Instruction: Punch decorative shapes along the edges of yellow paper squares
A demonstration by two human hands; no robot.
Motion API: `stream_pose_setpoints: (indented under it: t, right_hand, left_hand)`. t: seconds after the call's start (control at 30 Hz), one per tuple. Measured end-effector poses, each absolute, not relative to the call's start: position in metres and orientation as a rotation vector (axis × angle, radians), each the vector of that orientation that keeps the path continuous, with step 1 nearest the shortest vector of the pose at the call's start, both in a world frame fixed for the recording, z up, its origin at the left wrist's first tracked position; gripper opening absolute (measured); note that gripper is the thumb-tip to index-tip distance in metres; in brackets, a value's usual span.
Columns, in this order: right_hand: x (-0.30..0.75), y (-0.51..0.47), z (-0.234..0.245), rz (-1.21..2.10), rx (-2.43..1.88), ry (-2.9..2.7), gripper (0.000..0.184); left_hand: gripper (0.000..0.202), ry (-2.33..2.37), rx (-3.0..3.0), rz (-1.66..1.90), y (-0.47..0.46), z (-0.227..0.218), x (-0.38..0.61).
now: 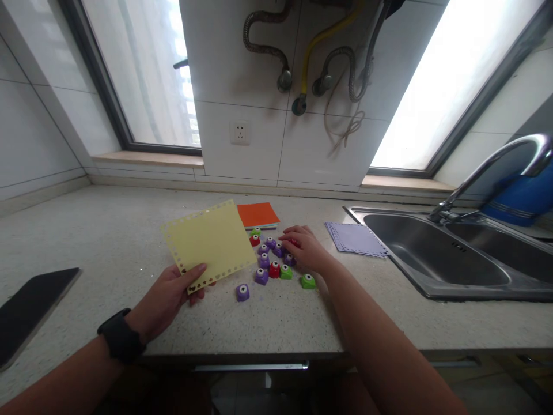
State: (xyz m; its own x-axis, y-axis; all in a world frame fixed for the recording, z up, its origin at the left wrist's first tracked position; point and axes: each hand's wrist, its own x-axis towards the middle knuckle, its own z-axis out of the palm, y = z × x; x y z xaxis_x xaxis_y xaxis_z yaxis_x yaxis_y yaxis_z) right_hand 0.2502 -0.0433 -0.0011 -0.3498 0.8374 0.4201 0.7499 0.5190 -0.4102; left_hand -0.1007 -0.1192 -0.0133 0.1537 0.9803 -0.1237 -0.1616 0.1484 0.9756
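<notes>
My left hand pinches the lower corner of a yellow paper sheet, thumb on top, and holds it tilted above the counter. Small punched shapes run along several of its edges. My right hand reaches into a cluster of small craft punches, its fingers curled over a red craft punch that they partly hide. Around it stand several purple punches, such as one purple punch, another red punch and a green punch. Nearer me are a purple punch and a green punch.
Behind the punches lies a stack of coloured paper with an orange sheet on top. Purple punched sheets lie beside the steel sink with its faucet. A dark flat object rests at the left.
</notes>
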Motion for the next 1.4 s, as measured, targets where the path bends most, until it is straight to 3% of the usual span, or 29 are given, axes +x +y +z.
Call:
stream_pose_setpoints:
  t: [0.43, 0.7, 1.07, 1.4]
  right_hand:
    - [0.232, -0.053, 0.004, 0.166, -1.438, -2.257, 0.028]
    - [0.234, -0.053, 0.006, 0.160, -1.428, -2.250, 0.021]
    - [0.218, -0.071, 0.022, 0.992, -0.893, -1.413, 0.037]
    - [0.202, -0.095, 0.037, 1.131, -0.523, -1.342, 0.043]
  left_hand:
    - [0.034, 1.046, 1.105, 1.042, -0.119, -0.013, -0.099]
    - [0.034, 1.053, 1.181, 1.000, -0.120, -0.013, -0.098]
    - [0.043, 1.197, 1.412, 0.873, -0.123, -0.011, -0.098]
    - [0.048, 1.370, 1.498, 0.869, -0.129, -0.006, -0.090]
